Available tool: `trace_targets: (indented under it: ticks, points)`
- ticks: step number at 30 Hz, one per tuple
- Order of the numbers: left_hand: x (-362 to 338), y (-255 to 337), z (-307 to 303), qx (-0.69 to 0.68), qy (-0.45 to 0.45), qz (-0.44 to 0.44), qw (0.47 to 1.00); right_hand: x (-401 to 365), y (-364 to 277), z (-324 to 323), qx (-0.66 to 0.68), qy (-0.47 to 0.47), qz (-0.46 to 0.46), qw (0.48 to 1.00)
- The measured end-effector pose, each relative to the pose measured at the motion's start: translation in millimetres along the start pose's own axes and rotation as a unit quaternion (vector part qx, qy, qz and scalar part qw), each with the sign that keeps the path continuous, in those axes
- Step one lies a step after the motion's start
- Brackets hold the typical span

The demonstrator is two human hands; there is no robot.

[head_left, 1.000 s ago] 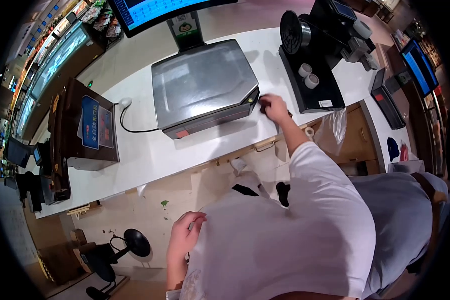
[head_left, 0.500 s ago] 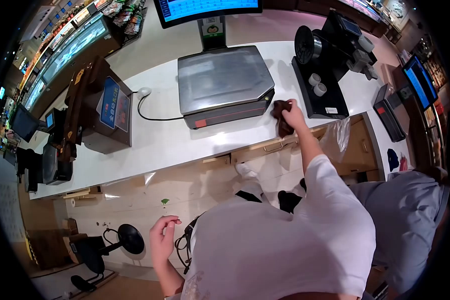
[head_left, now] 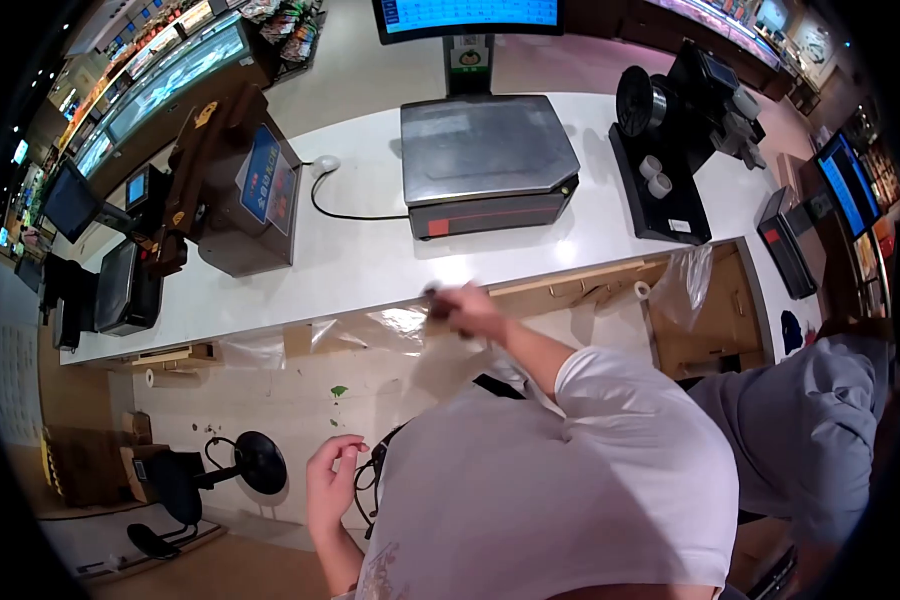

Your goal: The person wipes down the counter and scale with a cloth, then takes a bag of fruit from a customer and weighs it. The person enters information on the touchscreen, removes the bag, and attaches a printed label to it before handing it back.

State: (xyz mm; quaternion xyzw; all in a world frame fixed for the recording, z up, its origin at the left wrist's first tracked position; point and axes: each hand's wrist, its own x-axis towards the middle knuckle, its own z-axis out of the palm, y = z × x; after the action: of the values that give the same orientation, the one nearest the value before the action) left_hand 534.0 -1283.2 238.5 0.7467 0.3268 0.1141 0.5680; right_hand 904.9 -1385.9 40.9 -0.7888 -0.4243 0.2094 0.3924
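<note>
My right hand (head_left: 473,312) is closed around a dark brown cloth (head_left: 437,304) at the front edge of the white counter (head_left: 360,268). Motion blurs both the hand and the cloth. On the counter just beyond them stands a weighing scale (head_left: 490,150) with a flat metal plate. My left hand (head_left: 334,472) hangs low beside my body, away from the counter, its fingers loosely bent and nothing visible in them.
At the left stands a brown machine with a blue label (head_left: 261,185). A black stand (head_left: 660,215) holding white rolls is on the right. Plastic bags (head_left: 685,285) hang below the counter edge. Another person's sleeve (head_left: 800,430) is close at my right. A black stool (head_left: 260,462) is behind left.
My right hand has swept the brown cloth leftward and toward me, from beside the black stand to the counter's front edge. The camera view has shifted slightly. My left hand stays low.
</note>
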Motion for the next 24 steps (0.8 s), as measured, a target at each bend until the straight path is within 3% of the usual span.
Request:
trace_targets:
  ticks: [1, 2, 4, 5, 8, 9, 10, 12, 14, 18, 20, 21, 23, 24]
  points:
    - [-3, 0, -5, -0.002, 0.014, 0.003, 1.000, -11, -22, 8, 0.039, -0.055, -0.078, 0.995]
    - [-4, 0, -9, 0.000, 0.024, 0.002, 1.000, -27, -39, 15, 0.016, -0.002, -0.178, 0.984]
    - [-7, -6, -16, 0.005, 0.028, 0.013, 1.000, -24, -2, 17, -0.021, 0.142, -0.074, 0.987]
    - [-11, -11, -19, 0.008, 0.031, 0.016, 0.999, -30, -10, -8, 0.039, 0.164, 0.060, 0.984]
    - [-15, -20, -26, -0.008, 0.026, 0.001, 1.000, -32, 38, -73, -0.019, 0.284, 0.213, 0.935]
    - [-17, -21, -28, -0.017, 0.025, 0.000, 1.000, -34, 44, -91, -0.055, 0.324, 0.255, 0.909]
    - [-17, -23, -30, -0.012, 0.024, 0.005, 1.000, -34, 62, -102, -0.083, 0.382, 0.234, 0.890]
    - [-19, -26, -37, 0.000, 0.023, 0.015, 1.000, -32, 87, -112, -0.127, 0.391, 0.280, 0.867]
    - [-17, -24, -41, 0.009, 0.042, 0.004, 0.999, -23, 90, -100, -0.170, 0.345, 0.281, 0.879]
    - [-4, -39, -46, 0.025, 0.047, 0.001, 0.999, 0, 32, -31, -0.199, 0.255, 0.175, 0.930]
    - [9, -39, -48, 0.054, 0.033, -0.002, 0.998, 16, 14, 15, -0.207, 0.179, 0.044, 0.961]
    - [18, -28, -50, 0.078, 0.018, -0.050, 0.996, 26, -9, 37, -0.174, 0.135, 0.013, 0.975]
    - [42, -37, -61, 0.148, -0.010, -0.002, 0.989, 51, -56, 68, -0.140, -0.052, -0.060, 0.987]
    - [54, -42, -65, 0.180, -0.023, 0.019, 0.983, 65, -58, 92, -0.130, -0.087, -0.158, 0.975]
